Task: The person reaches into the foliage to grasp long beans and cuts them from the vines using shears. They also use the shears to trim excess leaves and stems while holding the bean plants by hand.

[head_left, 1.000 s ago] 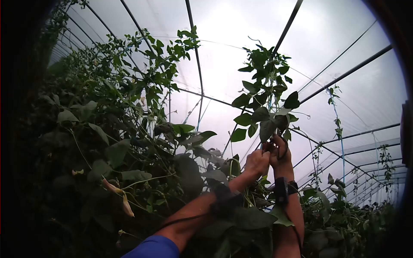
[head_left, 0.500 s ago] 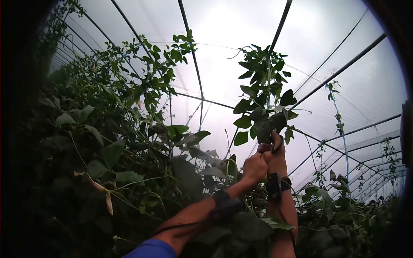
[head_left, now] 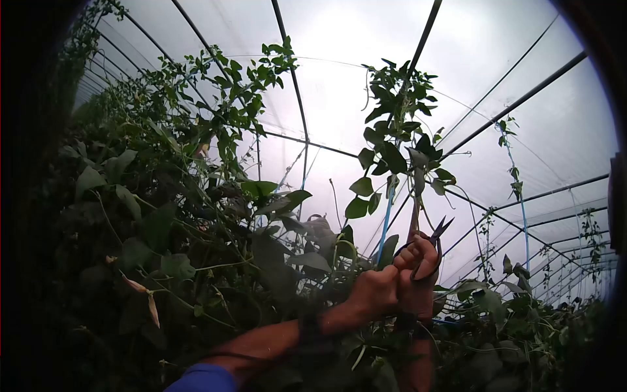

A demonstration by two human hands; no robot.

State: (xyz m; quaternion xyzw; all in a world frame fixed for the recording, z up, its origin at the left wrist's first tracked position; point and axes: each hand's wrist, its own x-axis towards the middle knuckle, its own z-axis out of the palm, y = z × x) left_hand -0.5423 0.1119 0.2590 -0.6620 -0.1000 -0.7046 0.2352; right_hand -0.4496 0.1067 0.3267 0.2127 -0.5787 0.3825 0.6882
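Note:
My right hand [head_left: 418, 264] is closed around a pair of scissors [head_left: 441, 230], finger loops dark, blades pointing up and to the right, slightly apart. Just above its fingers hang thin stems [head_left: 416, 212] from a leafy climbing vine [head_left: 392, 157]. Pressed against it on the left, my left hand [head_left: 375, 291] is closed; what its fingers hold, if anything, is hidden. A blue string [head_left: 386, 225] runs down from the vine to just above my left hand.
Dense bean-like foliage [head_left: 261, 261] fills the left and lower view, with pale dry pods [head_left: 153, 310] low on the left. Dark hoops [head_left: 516, 104] carry the translucent greenhouse cover. Farther right, another blue string [head_left: 524, 222] bears a thin vine.
Both hands have come down together, away from the vine's leaves. The scissors' blades now show, and the vine hangs freer above my hands.

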